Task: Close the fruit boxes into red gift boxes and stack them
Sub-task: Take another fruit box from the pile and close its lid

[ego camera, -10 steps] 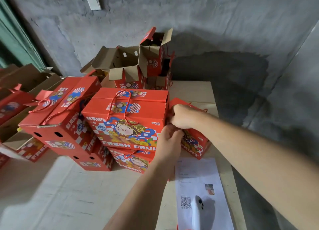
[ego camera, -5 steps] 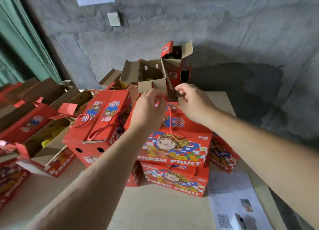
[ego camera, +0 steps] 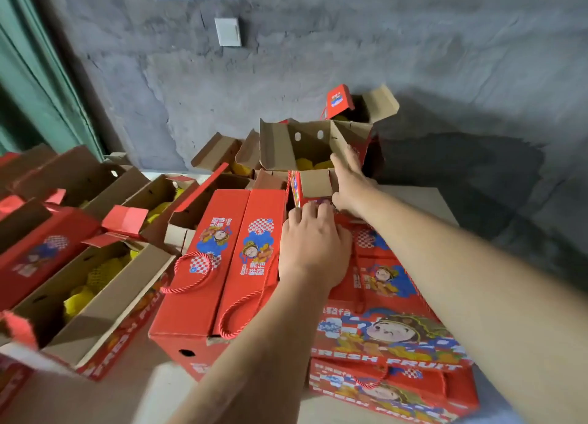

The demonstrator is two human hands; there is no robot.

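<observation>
The open fruit box (ego camera: 305, 147) you want sits at the back of the counter (ego camera: 423, 201), behind the closed red stack (ego camera: 381, 296). Your right hand (ego camera: 350, 185) reaches its near flap, fingers extended, holding nothing; your left hand (ego camera: 313, 248) rests flat on the stack. Take both side walls (flaps tear) and slide it toward you.

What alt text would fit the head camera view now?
Both hands reach for an open fruit box holding yellow fruit: right hand at its front flap, left hand resting on a closed red gift box.
</observation>
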